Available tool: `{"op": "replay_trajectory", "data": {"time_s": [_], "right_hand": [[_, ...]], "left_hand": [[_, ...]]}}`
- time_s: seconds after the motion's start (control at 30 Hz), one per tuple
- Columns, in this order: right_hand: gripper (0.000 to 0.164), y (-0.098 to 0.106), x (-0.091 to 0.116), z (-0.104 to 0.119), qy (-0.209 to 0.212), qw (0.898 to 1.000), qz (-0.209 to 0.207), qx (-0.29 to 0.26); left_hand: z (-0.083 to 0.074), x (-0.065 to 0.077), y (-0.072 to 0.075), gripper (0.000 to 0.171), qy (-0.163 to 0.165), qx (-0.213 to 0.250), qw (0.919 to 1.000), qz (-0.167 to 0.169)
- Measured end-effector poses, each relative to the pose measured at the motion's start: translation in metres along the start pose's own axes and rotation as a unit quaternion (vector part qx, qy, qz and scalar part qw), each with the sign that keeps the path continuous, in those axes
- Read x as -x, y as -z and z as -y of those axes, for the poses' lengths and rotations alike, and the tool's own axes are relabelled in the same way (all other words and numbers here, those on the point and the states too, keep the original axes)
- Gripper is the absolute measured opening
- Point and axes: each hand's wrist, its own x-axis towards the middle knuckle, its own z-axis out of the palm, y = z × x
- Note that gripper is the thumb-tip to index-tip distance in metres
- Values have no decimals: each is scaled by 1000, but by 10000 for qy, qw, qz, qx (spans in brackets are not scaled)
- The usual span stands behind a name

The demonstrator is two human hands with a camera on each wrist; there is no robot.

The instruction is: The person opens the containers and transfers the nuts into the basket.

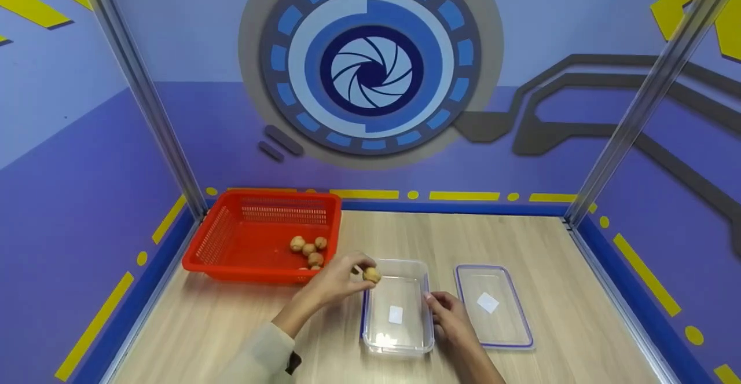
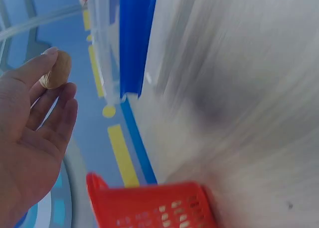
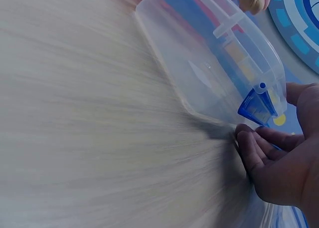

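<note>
My left hand pinches a walnut between thumb and fingertips, above the left rim of a clear plastic box. The left wrist view shows this walnut raised over the table, apart from the box. On the box's right side, my right hand grips the edge, its thumb at the rim. In the right wrist view its fingers are bent below a blue latch. The box has no lid on and a white label on its floor. Several walnuts lie in a red basket.
A clear lid with a purple edge lies flat on the wooden table, right of the box. The basket stands at the back left, near the corner. Printed panels and metal posts enclose the table.
</note>
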Motion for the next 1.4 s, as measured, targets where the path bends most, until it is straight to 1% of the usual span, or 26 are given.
{"op": "replay_trajectory", "data": {"time_s": [0.13,0.23,0.37,0.43,0.53,0.63,0.8,0.87,0.93,1.0,1.1,1.2,1.3,1.4], "right_hand": [[45,1,-6,-12,-68,9999,-97,71],[48,1,-9,-18,-79,9997,-139,161],[49,2,-12,-22,-55,9997,-97,197],[48,2,-12,-23,-64,9998,-82,167],[47,2,-11,-24,-74,9999,-91,107],[47,1,-9,-23,-48,9999,-75,83],[48,1,-7,-18,-90,9999,-72,30],[47,2,-8,-18,-101,9999,-81,39],[44,1,-3,-10,-66,10000,-63,38],[42,2,-3,-9,-44,10000,-69,6],[41,2,-3,-8,16,10000,-58,26],[43,2,-10,-17,37,9999,-85,66],[44,2,-13,-20,-38,9999,-102,75],[44,1,-13,-21,-101,9999,-115,8]], "left_hand": [[6,3,16,34,43,125,9986,-509],[11,5,26,35,220,170,9962,-824],[17,8,32,38,509,94,9923,-1125],[21,10,34,39,645,10,9894,-1297],[25,14,38,40,845,33,9847,-1525],[30,17,42,40,926,89,9804,-1735],[38,20,49,38,925,338,9753,-1975],[40,22,52,38,1065,430,9720,-2049],[45,23,55,39,1159,453,9688,-2143],[50,24,57,38,1315,463,9648,-2229],[57,24,58,39,1483,436,9593,-2364],[64,25,59,40,1644,395,9544,-2461],[73,25,58,40,1734,288,9520,-2504],[79,26,57,38,1825,182,9517,-2463]]}}
